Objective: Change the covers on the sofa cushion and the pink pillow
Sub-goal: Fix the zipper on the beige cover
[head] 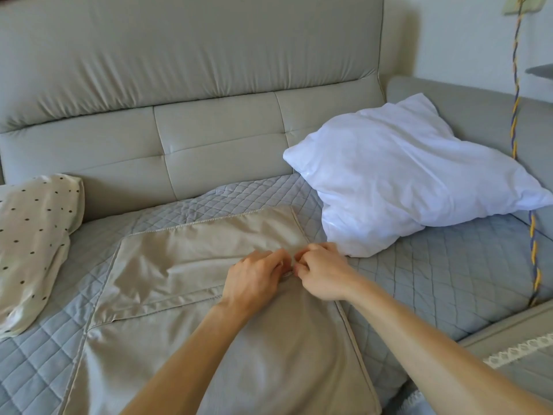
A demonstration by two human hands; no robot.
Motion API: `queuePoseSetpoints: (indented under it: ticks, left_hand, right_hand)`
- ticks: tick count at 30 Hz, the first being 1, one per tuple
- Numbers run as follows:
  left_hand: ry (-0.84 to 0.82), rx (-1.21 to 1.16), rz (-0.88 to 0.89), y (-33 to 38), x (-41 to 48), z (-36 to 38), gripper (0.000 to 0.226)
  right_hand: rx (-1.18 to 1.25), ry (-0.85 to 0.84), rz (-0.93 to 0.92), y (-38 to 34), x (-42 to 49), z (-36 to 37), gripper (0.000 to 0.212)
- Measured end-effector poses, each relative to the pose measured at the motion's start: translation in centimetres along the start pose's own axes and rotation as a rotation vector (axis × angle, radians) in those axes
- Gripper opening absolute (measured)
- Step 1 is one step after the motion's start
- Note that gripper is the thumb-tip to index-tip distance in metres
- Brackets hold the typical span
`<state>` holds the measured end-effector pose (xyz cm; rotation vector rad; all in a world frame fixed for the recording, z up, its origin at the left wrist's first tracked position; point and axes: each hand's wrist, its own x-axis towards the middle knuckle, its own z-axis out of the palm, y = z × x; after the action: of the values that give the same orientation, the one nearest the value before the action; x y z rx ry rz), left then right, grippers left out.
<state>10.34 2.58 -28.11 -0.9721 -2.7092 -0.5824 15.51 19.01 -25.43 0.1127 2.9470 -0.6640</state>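
From the head view — the only one I have — I judge the job to be somewhere in the middle. A white insert (413, 175) lies bare on the right of the sofa (191, 70), propped against the armrest, so one cover is off and nothing has gone back on it. A beige cover (209, 253) lies flat on the grey quilt (434, 271) in front of me, its far half limp and empty; the near half, under my forearms, looks fuller, though I cannot tell whether padding is inside. A dotted pillow (33, 235) sits at the far left, well apart from the work. I see nothing pink, so that pillow's state is unknown to me.

My left hand (254, 277) and right hand (321, 272) meet knuckle to knuckle on the cover's right side, near its edge piping. Both have fingers curled, pinching the fabric at one small spot between them — probably the zipper or its opening, but the detail is too small to be sure. The insert is just beyond my right hand, near but not touching.
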Motion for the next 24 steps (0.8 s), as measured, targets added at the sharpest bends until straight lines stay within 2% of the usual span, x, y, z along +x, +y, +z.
queuePoseSetpoints:
  ticks: [4, 11, 20, 24]
  left_hand:
    - [-0.059, -0.076, -0.041, -0.1, 0.3, 0.3, 0.013]
    - [-0.068, -0.123, -0.042, -0.4, 0.4, 0.3, 0.012]
    - [-0.027, 0.039, 0.124, -0.5, -0.6, -0.4, 0.032]
    - [0.012, 0.095, 0.117, -0.2, -0.8, -0.1, 0.035]
  right_hand:
    - [-0.117, 0.052, -0.083, -1.5, -0.7, 1.1, 0.025]
    - [0.117, 0.063, -0.105, 1.6, 0.0, -0.2, 0.017]
    - [0.159, 0.086, -0.121, 2.2, 0.5, 0.0, 0.017]
    - [0.119, 0.127, -0.13, 2.1, 0.6, 0.1, 0.015]
